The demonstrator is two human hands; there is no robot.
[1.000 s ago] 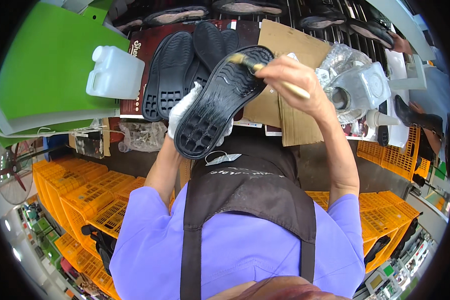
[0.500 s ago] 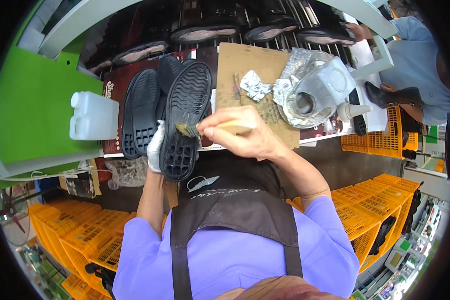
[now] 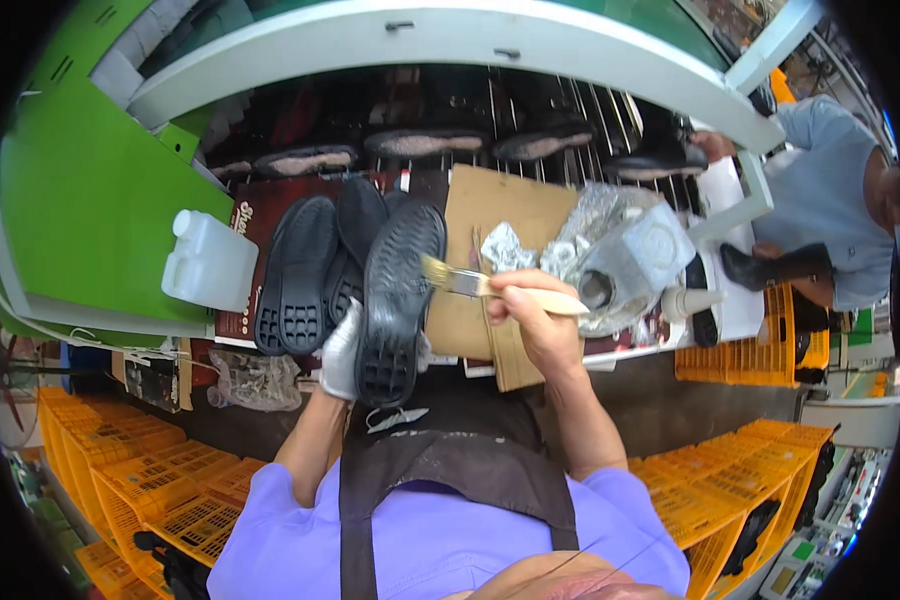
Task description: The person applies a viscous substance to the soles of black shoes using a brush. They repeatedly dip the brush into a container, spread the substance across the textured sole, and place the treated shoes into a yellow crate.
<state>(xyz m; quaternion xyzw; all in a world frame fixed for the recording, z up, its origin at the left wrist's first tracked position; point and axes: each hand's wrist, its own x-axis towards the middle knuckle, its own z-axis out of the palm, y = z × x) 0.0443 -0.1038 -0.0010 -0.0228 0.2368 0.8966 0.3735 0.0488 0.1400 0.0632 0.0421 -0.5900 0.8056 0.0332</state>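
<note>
My left hand [image 3: 341, 350], in a white glove, grips a black rubber shoe sole [image 3: 398, 300] around its heel half. The sole's treaded underside faces up, with square hollows in the heel. A flat paintbrush [image 3: 464, 283] with a pale wooden handle is pinched in my bare right hand [image 3: 533, 314]. Its yellowish bristles meet the sole's right edge, near the forefoot; whether they press on it I cannot tell. More black soles [image 3: 302, 268] lie to the left on the table, partly overlapping. Right of the brush, a cut-open translucent plastic jug [image 3: 646, 254] rests in crumpled clear wrap.
Stained cardboard [image 3: 492, 205] covers the table's middle, with crumpled foil [image 3: 507, 247] on it. A white jug [image 3: 210, 262] stands left; a nozzle bottle [image 3: 692, 301] lies right. Black shoes [image 3: 428, 143] line the rack behind. Orange crates [image 3: 735, 465] flank me. Another person [image 3: 830, 200] holds a black boot.
The brush has moved from the middle of the sole to its right edge, its handle now pointing right. My view has tilted up, so the table sits lower in the picture.
</note>
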